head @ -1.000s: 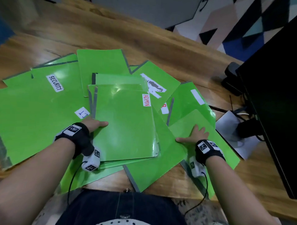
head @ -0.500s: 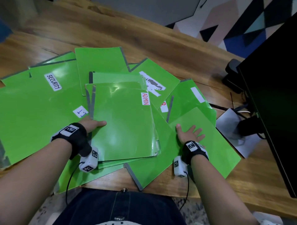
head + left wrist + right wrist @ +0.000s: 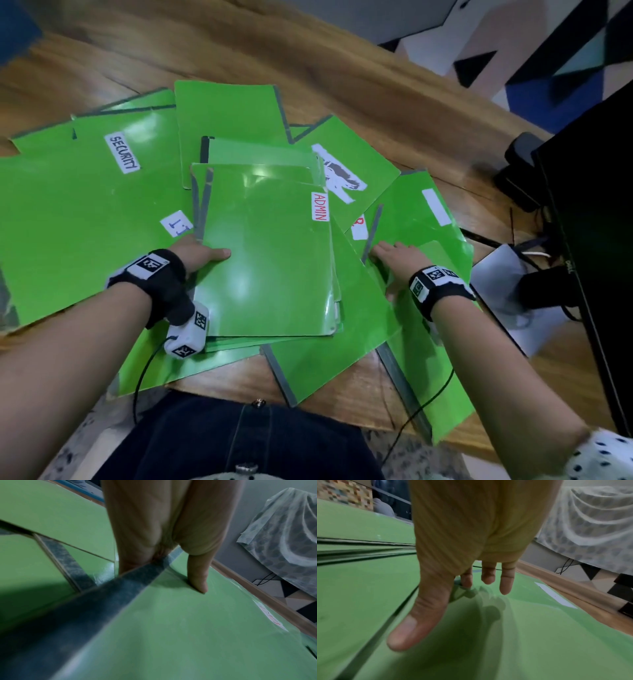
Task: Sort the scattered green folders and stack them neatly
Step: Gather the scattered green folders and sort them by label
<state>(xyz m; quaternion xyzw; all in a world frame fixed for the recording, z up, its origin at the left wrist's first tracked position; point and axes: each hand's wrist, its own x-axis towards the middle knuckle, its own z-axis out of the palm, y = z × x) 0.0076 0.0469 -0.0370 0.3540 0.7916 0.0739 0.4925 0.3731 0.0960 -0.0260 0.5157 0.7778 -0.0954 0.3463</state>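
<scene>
Several green folders lie fanned out on the wooden table. My left hand grips the left spine edge of the ADMIN folder, which tops a small pile. In the left wrist view the thumb lies on the ADMIN folder's cover and the fingers go under its grey spine. My right hand rests with straight fingers on a plain green folder at the right. In the right wrist view the right hand is spread over this plain folder, which bulges under the fingertips.
A SECURITY folder covers the left side. A blank-label folder lies beyond my right hand. A black monitor, cables and white paper crowd the right edge. Folder ends overhang the table's near edge by my lap.
My right hand slid forward and left on the plain folder, which turned so that its near end hangs past the table edge. The left hand kept its grip on the ADMIN folder.
</scene>
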